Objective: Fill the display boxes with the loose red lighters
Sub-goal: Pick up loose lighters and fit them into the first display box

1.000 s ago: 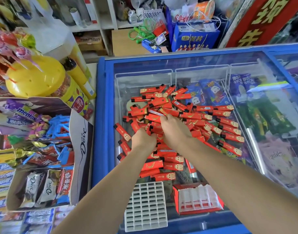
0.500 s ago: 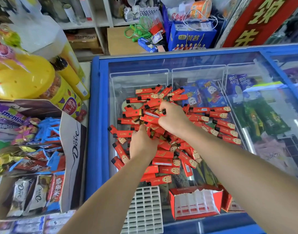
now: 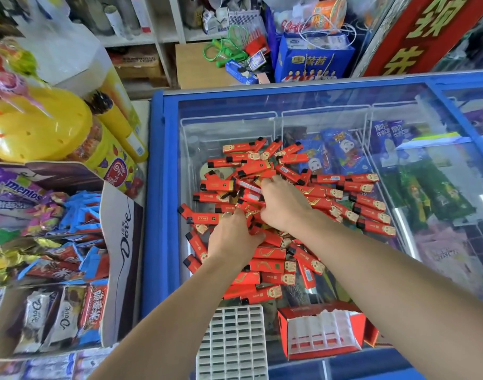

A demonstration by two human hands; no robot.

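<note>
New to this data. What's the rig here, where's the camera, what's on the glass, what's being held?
There is no robot. A person works with two bare hands, and the single picture comes from a wide-angle camera worn on their head, looking forward and down.

The surface is the glass lid of a blue chest freezer, with ice creams visible underneath. On the glass lies a pile of loose red lighters. Nearer the person sit a white grid tray and a red display box with white dividers; both look empty.

The left hand and right hand are both down in the pile, fingers curled among lighters. Exactly which lighters each holds is hidden.
</note>
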